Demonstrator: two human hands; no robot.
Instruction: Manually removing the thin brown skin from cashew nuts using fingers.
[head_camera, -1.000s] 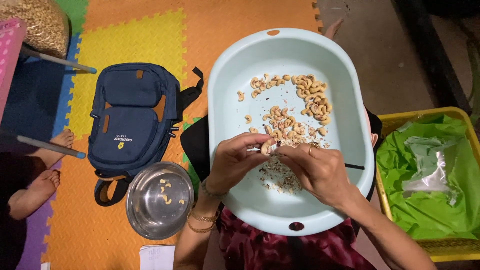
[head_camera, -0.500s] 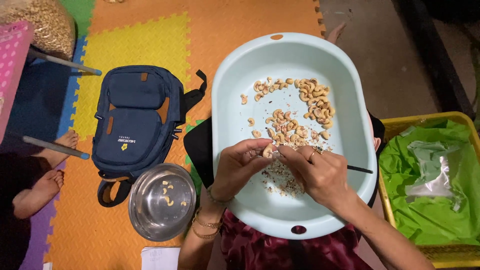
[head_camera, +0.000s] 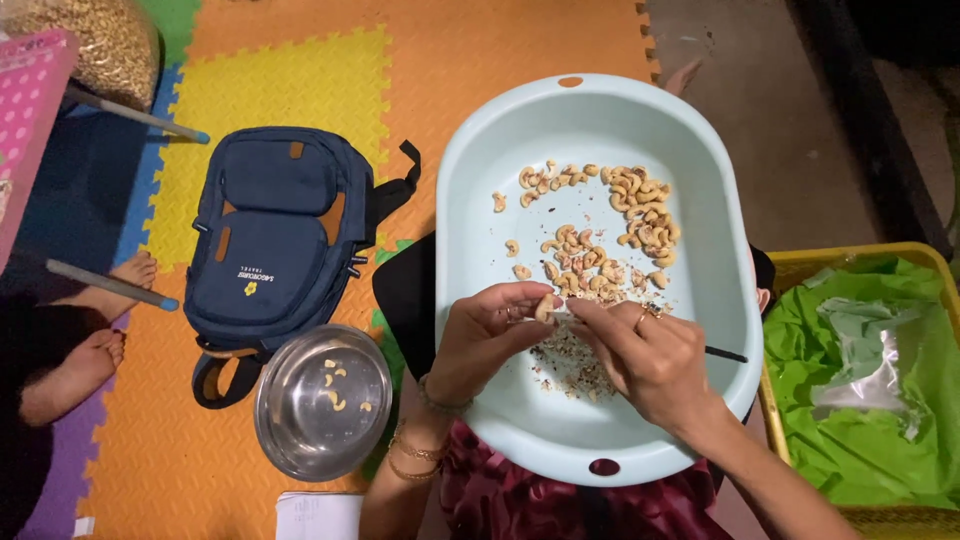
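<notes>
Meeting fingertip to fingertip over the pale basin (head_camera: 480, 180), both hands (head_camera: 570, 335) pinched together on one cashew (head_camera: 545, 308).

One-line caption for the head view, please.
Left hand pinches a cashew; right hand works it over a pale tub.

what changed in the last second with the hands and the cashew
Little changed. The left hand keeps pinching the same cashew, and the right hand keeps working at it with a thin dark tool over the pale blue tub. Nothing was picked up or let go. The whole view slid slightly, so the camera moved. The steel bowl holds the same few nuts, and the backpack stayed put.
</notes>
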